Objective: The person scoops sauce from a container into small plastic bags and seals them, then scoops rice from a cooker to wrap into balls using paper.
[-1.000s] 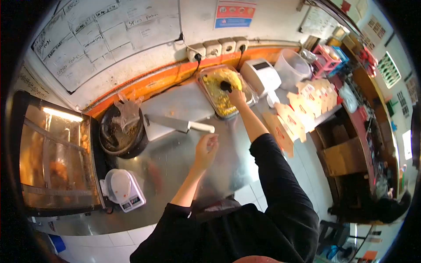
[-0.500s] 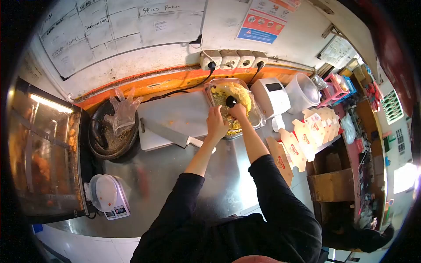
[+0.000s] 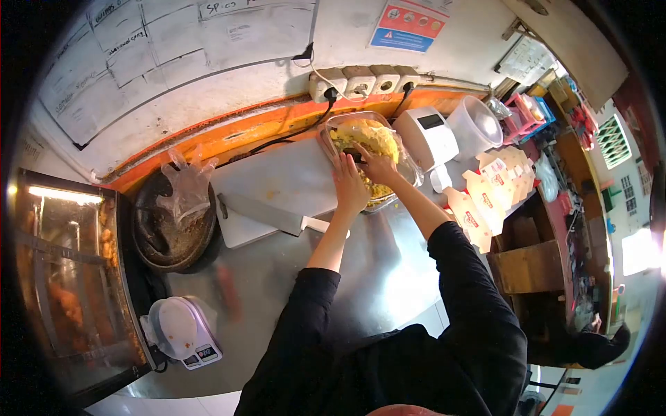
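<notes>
A clear plastic tub (image 3: 324, 141) holds yellow, crumbly food (image 3: 374, 136) heaped at its back and right. My right hand (image 3: 379, 168) is over the tub, its fingers closed on a small black scoop (image 3: 356, 157) whose shape is partly covered. Beside it, my left hand (image 3: 351, 186) lies at the tub's near left side, fingers stretched out and their tips close to the scoop. Left of the tub, a large knife (image 3: 267, 216) with a white handle rests on a white cutting board (image 3: 291, 166).
A stone mortar (image 3: 149, 239) with a plastic glove (image 3: 186, 191) on it stands left. Nearer are a kitchen scale (image 3: 201, 347) and a glass food warmer (image 3: 76, 277). To the right are a white printer (image 3: 427, 142), a clear bucket (image 3: 472, 125) and folded cardboard boxes (image 3: 485, 201).
My left hand has flattened, its fingers now stretched forward along the tub. The right hand has shifted slightly left with the black scoop. The head view has moved a little.
</notes>
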`<act>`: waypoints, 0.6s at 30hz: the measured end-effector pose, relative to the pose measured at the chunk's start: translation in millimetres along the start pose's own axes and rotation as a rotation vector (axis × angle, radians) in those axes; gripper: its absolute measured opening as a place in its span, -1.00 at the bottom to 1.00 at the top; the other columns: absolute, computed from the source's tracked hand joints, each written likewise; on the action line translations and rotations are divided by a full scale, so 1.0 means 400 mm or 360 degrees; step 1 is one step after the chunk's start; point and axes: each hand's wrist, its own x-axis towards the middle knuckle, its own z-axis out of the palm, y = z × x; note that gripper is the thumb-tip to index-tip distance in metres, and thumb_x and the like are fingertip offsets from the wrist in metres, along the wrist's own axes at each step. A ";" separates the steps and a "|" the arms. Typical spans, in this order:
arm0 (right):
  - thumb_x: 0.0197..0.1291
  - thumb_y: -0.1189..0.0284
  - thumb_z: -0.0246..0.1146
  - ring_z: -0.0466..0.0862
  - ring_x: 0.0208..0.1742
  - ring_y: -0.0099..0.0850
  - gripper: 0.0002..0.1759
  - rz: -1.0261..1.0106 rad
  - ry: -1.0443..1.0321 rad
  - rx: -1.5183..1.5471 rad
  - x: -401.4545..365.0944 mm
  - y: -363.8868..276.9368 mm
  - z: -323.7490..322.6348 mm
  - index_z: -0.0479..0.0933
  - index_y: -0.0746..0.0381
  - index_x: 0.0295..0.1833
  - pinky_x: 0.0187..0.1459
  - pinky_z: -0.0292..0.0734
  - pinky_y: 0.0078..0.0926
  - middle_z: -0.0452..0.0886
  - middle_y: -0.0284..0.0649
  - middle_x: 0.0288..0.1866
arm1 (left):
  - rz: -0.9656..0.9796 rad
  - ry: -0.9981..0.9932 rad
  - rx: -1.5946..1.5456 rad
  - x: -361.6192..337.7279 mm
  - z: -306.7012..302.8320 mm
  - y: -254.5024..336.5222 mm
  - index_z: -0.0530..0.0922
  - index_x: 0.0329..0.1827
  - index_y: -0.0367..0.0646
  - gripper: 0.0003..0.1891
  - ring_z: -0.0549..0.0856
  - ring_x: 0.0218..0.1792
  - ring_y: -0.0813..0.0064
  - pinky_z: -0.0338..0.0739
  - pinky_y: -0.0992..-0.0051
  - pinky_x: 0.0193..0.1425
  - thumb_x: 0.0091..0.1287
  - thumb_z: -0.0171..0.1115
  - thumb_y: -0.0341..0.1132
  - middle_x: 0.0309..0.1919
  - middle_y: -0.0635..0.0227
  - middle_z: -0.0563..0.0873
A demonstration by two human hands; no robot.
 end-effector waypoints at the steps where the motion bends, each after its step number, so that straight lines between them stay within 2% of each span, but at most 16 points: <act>1: 0.19 -0.08 -0.03 0.64 -0.42 -0.13 -0.26 0.0084 -0.0056 0.0016 -0.003 -0.021 -0.024 -0.19 -0.33 0.42 -0.35 0.51 -0.15 0.64 -0.09 -0.33 | 0.0039 0.0045 0.0007 0.000 0.004 -0.003 -0.07 0.36 -0.42 -0.15 -0.11 0.42 0.03 -0.04 -0.06 0.35 -0.01 0.14 -0.39 0.38 -0.08 -0.02; 4: 0.22 -0.04 -0.05 0.63 -0.46 -0.12 -0.31 -0.0031 -0.0081 0.0123 0.031 -0.019 -0.044 -0.15 -0.34 0.42 -0.40 0.51 -0.14 0.63 -0.05 -0.31 | -0.0072 -0.0079 0.0017 0.001 -0.001 0.008 -0.08 0.36 -0.44 -0.17 -0.12 0.42 0.00 -0.05 -0.05 0.36 0.01 0.11 -0.40 0.38 -0.11 -0.05; 5: 0.25 0.11 -0.04 0.63 -0.44 -0.11 -0.37 -0.0332 0.0281 0.0070 0.048 0.002 -0.008 -0.10 -0.36 0.41 -0.43 0.52 -0.15 0.61 0.00 -0.38 | -0.0084 -0.0067 0.0020 0.002 -0.006 0.012 -0.10 0.36 -0.44 -0.19 -0.13 0.42 0.00 -0.07 -0.03 0.36 0.03 0.07 -0.43 0.38 -0.09 -0.05; 6: 0.25 0.11 -0.04 0.63 -0.44 -0.11 -0.37 -0.0340 0.0276 0.0071 0.053 0.011 -0.012 -0.10 -0.36 0.41 -0.43 0.52 -0.15 0.61 0.00 -0.38 | -0.0094 -0.0065 0.0022 0.001 -0.007 0.012 -0.10 0.36 -0.44 -0.19 -0.13 0.42 0.00 -0.07 -0.03 0.36 0.03 0.07 -0.43 0.38 -0.09 -0.05; 8: 0.23 0.29 -0.03 0.64 -0.38 -0.08 -0.37 -0.0315 0.0116 -0.0215 0.057 0.027 -0.016 -0.03 -0.35 0.39 -0.44 0.55 -0.19 0.57 0.04 -0.35 | -0.0145 -0.0090 -0.0069 0.000 -0.009 0.015 -0.18 0.39 -0.38 -0.15 -0.19 0.43 0.06 -0.17 -0.09 0.37 0.03 0.07 -0.46 0.41 -0.02 -0.12; 9: 0.16 0.42 0.00 0.62 -0.29 -0.03 -0.29 -0.0239 0.0187 -0.0340 0.057 0.039 -0.010 -0.01 -0.36 0.39 -0.43 0.58 -0.21 0.49 0.11 -0.17 | -0.0153 -0.0087 -0.0067 0.000 -0.010 0.021 -0.18 0.39 -0.38 -0.15 -0.19 0.43 0.06 -0.17 -0.09 0.37 0.03 0.07 -0.46 0.41 -0.02 -0.12; 10: 0.16 0.42 0.00 0.62 -0.29 -0.03 -0.29 -0.0245 0.0183 -0.0337 0.055 0.048 0.000 -0.01 -0.36 0.39 -0.43 0.58 -0.21 0.49 0.11 -0.17 | -0.0208 -0.0095 0.0065 -0.003 -0.010 0.029 -0.18 0.39 -0.37 -0.15 -0.19 0.43 0.06 -0.20 -0.12 0.36 0.03 0.07 -0.45 0.42 0.02 -0.13; 12: 0.12 0.45 0.04 0.60 -0.20 0.01 -0.23 -0.0440 0.0822 -0.0465 0.053 0.062 0.024 -0.03 -0.37 0.40 -0.36 0.59 -0.18 0.35 0.16 0.05 | -0.0267 -0.0107 0.0197 -0.004 -0.012 0.033 -0.17 0.40 -0.36 -0.15 -0.19 0.44 0.07 -0.23 -0.15 0.35 0.03 0.07 -0.43 0.42 0.06 -0.13; 13: 0.09 0.51 0.06 0.57 -0.11 0.01 -0.18 -0.0312 0.0768 -0.0454 0.053 0.063 0.043 -0.05 -0.38 0.40 -0.30 0.59 -0.15 0.28 0.17 0.14 | -0.0284 -0.0129 0.0253 -0.005 -0.012 0.034 -0.16 0.40 -0.35 -0.14 -0.19 0.44 0.09 -0.27 -0.17 0.35 0.03 0.08 -0.41 0.43 0.10 -0.14; 14: 0.09 0.51 0.06 0.57 -0.11 0.01 -0.18 -0.0316 0.0765 -0.0452 0.060 0.069 0.056 -0.05 -0.38 0.40 -0.30 0.59 -0.15 0.28 0.17 0.14 | -0.0300 -0.0146 0.0311 -0.001 -0.013 0.034 -0.15 0.40 -0.34 -0.14 -0.19 0.44 0.11 -0.31 -0.19 0.34 0.03 0.08 -0.39 0.44 0.13 -0.14; 16: 0.08 0.52 0.07 0.58 -0.13 0.02 -0.18 -0.0115 0.0741 -0.0398 0.080 0.086 0.080 -0.04 -0.33 0.41 -0.29 0.58 -0.14 0.25 0.19 0.17 | -0.0314 -0.0198 0.0329 0.000 -0.025 0.039 -0.15 0.40 -0.33 -0.14 -0.19 0.44 0.14 -0.34 -0.18 0.34 0.03 0.08 -0.37 0.44 0.15 -0.14; 17: 0.08 0.49 0.07 0.59 -0.19 0.02 -0.21 -0.0138 0.0890 -0.0476 0.098 0.100 0.086 -0.01 -0.24 0.41 -0.34 0.58 -0.16 0.33 0.21 0.10 | -0.0322 -0.0253 0.0346 -0.001 -0.031 0.041 -0.14 0.41 -0.32 -0.14 -0.20 0.45 0.17 -0.37 -0.18 0.34 0.03 0.08 -0.36 0.44 0.17 -0.14; 18: 0.08 0.49 0.07 0.59 -0.19 0.02 -0.21 -0.0141 0.0888 -0.0471 0.113 0.098 0.080 -0.01 -0.24 0.41 -0.34 0.58 -0.16 0.33 0.21 0.10 | -0.0327 -0.0254 0.0351 0.003 -0.024 0.037 -0.14 0.41 -0.32 -0.14 -0.20 0.45 0.17 -0.37 -0.18 0.34 0.03 0.08 -0.36 0.44 0.17 -0.14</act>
